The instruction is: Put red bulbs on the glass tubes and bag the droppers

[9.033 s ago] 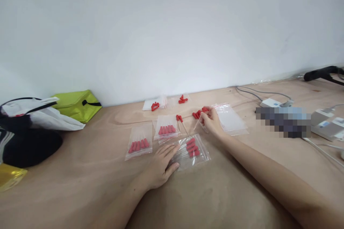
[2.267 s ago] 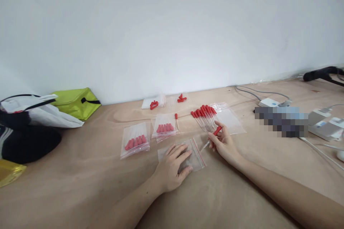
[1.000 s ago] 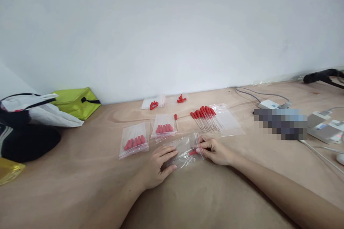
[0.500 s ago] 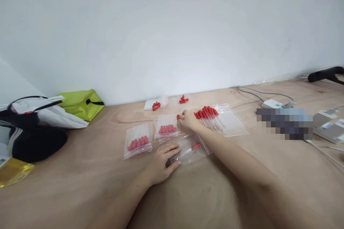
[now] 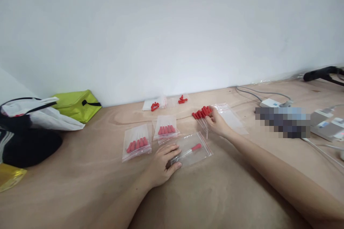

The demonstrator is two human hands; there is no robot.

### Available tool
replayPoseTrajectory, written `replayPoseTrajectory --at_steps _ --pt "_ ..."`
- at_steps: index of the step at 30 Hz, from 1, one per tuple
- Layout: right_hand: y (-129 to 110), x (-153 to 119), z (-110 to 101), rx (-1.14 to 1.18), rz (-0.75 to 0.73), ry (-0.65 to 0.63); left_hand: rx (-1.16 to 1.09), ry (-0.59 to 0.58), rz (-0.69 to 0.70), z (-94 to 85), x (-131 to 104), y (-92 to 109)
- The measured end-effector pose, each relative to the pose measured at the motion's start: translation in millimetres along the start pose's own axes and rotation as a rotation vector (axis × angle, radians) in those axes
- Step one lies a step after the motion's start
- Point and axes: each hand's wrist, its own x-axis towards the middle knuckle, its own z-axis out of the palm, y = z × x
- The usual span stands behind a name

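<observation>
My left hand (image 5: 164, 162) rests on the closed end of a clear zip bag (image 5: 185, 161), holding it between thumb and fingers. Inside that bag lies one glass dropper with a red rubber bulb (image 5: 196, 147), its bulb toward the zip end. My right hand (image 5: 217, 122) pinches at the right side of a pile of red-bulbed droppers (image 5: 199, 114). A thin tube sticks down below its fingers, and the fingers partly hide the pile.
Two filled bags, a left bag (image 5: 137, 143) and a middle bag (image 5: 166, 128), hold several droppers each. Loose red bulbs (image 5: 155, 106) lie near the wall. An unfilled zip bag (image 5: 233, 118) is under my right wrist. Power strips (image 5: 270, 103) stand right; a lime bag (image 5: 76, 103) stands left.
My right hand has moved right, from beside the middle bag to the dropper pile. The red bulb at its fingertips is gone from that spot. My left hand stays on the bag.
</observation>
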Motion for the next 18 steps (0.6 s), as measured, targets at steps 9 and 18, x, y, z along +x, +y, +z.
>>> replayPoseTrajectory --at_steps 9,18 --pt "6.7 -43.9 -10.6 0.294 0.188 0.211 0.009 -0.014 -0.016 0.3 0.5 1.2" --pt "-8.9 -59.9 1.4 0.504 0.251 0.001 0.01 -0.032 -0.053 -2.4 -0.5 3.6"
